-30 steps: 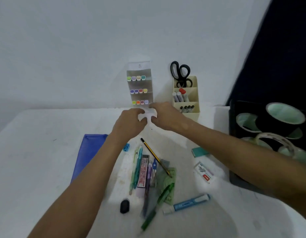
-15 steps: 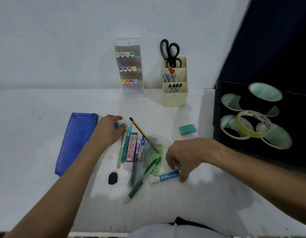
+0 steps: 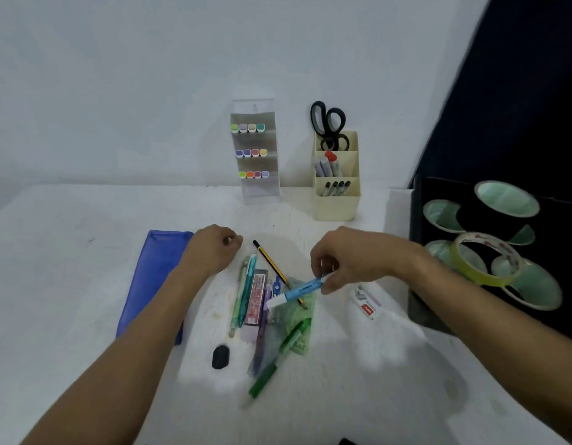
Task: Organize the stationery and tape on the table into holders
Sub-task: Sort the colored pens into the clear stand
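Note:
My right hand point(image 3: 349, 258) pinches a blue highlighter point(image 3: 297, 289) by its rear end and holds it tilted just above the pile of pens. My left hand point(image 3: 210, 248) is curled beside the blue pouch point(image 3: 149, 277), closed on the small blue sharpener that lay there, which is now hidden. In the pile lie a yellow-black pencil point(image 3: 270, 266), teal pens point(image 3: 246, 290), a lead box point(image 3: 255, 298) and a green pen point(image 3: 278, 358). At the back stand a clear marker holder point(image 3: 255, 191) and a cream pen holder point(image 3: 336, 203) with scissors point(image 3: 328, 123).
A black tape holder point(image 3: 439, 303) at the right carries several rolls, with a yellow roll point(image 3: 484, 268) on top. A white eraser point(image 3: 365, 301) lies near it. A black eraser point(image 3: 220, 356) sits in front of the pile. The wall stands close behind the holders.
Both hands came back from the marker holder. My right hand picked the blue highlighter up off the table. My left hand closed over the sharpener.

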